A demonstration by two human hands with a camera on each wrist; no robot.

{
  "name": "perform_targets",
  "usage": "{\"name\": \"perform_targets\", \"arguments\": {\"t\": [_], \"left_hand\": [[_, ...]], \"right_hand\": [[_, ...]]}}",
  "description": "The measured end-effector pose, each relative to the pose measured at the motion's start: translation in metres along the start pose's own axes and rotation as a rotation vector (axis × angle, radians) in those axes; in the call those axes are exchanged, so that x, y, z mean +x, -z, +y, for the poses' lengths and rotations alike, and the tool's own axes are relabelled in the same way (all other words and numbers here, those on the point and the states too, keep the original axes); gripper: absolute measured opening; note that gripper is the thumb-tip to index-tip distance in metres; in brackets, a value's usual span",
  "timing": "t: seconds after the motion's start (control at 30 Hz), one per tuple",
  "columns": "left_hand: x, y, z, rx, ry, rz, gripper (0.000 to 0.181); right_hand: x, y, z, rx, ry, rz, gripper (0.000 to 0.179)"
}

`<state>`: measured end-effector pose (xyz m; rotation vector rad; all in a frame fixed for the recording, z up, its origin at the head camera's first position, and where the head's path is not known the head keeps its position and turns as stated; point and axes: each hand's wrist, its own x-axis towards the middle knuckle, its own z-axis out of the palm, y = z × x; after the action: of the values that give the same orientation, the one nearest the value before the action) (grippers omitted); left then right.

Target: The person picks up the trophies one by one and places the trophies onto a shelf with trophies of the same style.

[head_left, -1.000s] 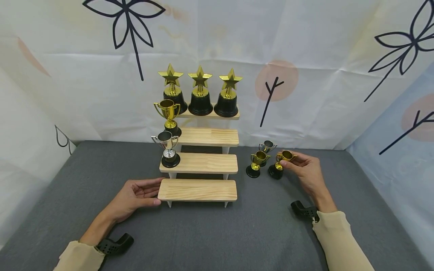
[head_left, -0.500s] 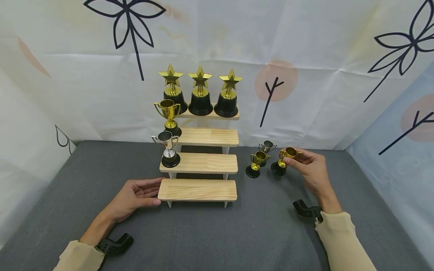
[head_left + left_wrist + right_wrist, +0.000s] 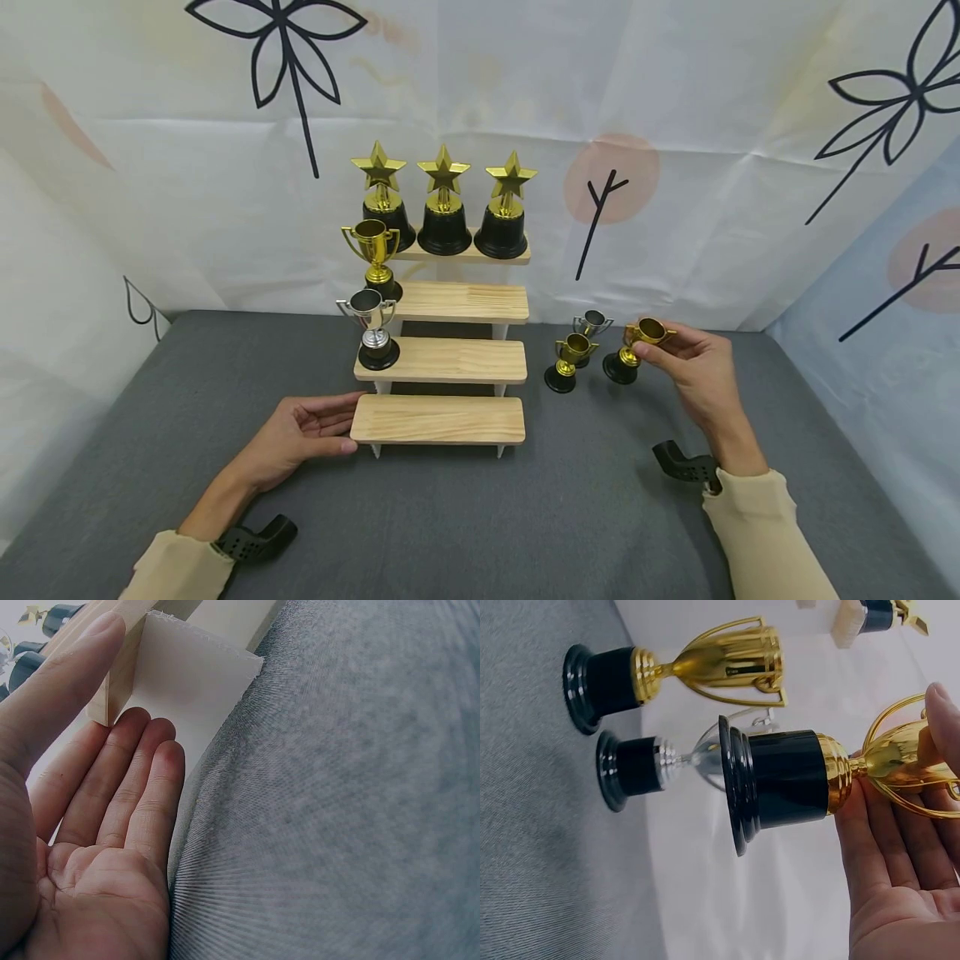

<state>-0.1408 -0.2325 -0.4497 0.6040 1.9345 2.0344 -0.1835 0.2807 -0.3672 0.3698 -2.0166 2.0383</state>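
Note:
Between the thumb and fingers of my right hand (image 3: pixel 697 371) is a gold trophy cup (image 3: pixel 628 357) on a black base. In the right wrist view this cup's black base (image 3: pixel 791 780) hangs off the grey cloth. Beside it stand a second gold trophy cup (image 3: pixel 567 362) and, partly behind that one, a silver trophy cup (image 3: pixel 592 323). My left hand (image 3: pixel 300 437) rests against the left end of the lowest step of a wooden display stand (image 3: pixel 438 421). Its fingers lie nearly straight beside the step's white support (image 3: pixel 191 682) in the left wrist view.
Three gold star trophies (image 3: pixel 444 208) stand on the top step. Another gold cup (image 3: pixel 372 250) and a silver cup (image 3: pixel 372 329) occupy the left ends of the two middle steps. A patterned white cloth (image 3: pixel 697 208) hangs behind the grey table (image 3: pixel 585 500).
My right hand has lifted the gold trophy cup slightly, up and to the right, apart from the other two cups. The left hand stays at the stand.

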Motion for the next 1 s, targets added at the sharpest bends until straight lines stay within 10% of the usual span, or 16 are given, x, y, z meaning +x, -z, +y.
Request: {"name": "perform_targets", "arguments": {"t": [1.0], "left_hand": [[0.0,-0.001,-0.001,-0.002,-0.001,0.001,0.068]], "right_hand": [[-0.007,-0.019,-0.033,0.014,0.027,0.03,0.032]]}}
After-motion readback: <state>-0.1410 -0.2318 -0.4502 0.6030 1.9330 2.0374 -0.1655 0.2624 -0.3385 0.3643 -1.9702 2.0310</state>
